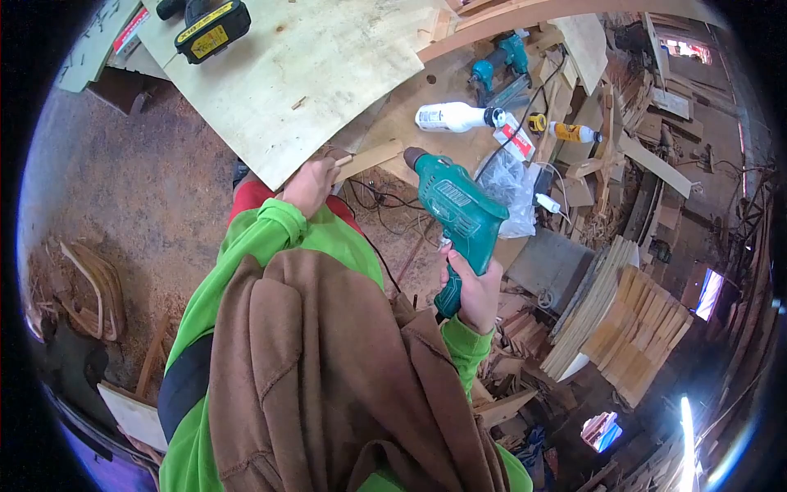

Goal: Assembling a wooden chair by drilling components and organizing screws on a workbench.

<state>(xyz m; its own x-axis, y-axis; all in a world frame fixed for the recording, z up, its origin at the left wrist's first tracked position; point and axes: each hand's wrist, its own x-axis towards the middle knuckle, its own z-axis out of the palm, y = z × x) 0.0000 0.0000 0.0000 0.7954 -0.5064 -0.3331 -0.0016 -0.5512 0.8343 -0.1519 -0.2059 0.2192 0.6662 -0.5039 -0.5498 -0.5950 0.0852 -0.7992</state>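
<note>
In my right hand point(479, 291) is a green corded power drill point(459, 205), gripped by its handle, its dark chuck pointing up and left toward the bench. My left hand point(310, 189) is closed at the near corner of a pale plywood sheet point(303, 74). A short thin wooden stick point(343, 161) pokes out from its fingertips. Just beyond that hand lies a flat wooden strip point(373, 158), running toward the drill's chuck. What the lower fingers of the left hand touch is hidden.
A yellow-and-black battery tool point(211, 33) rests on the plywood. On the bench lie a white bottle point(451, 117), a teal nail gun point(500, 61), a yellow bottle point(572, 132) and a plastic bag point(510, 184). Cables point(385, 197) hang below; stacked boards point(635, 328) stand right.
</note>
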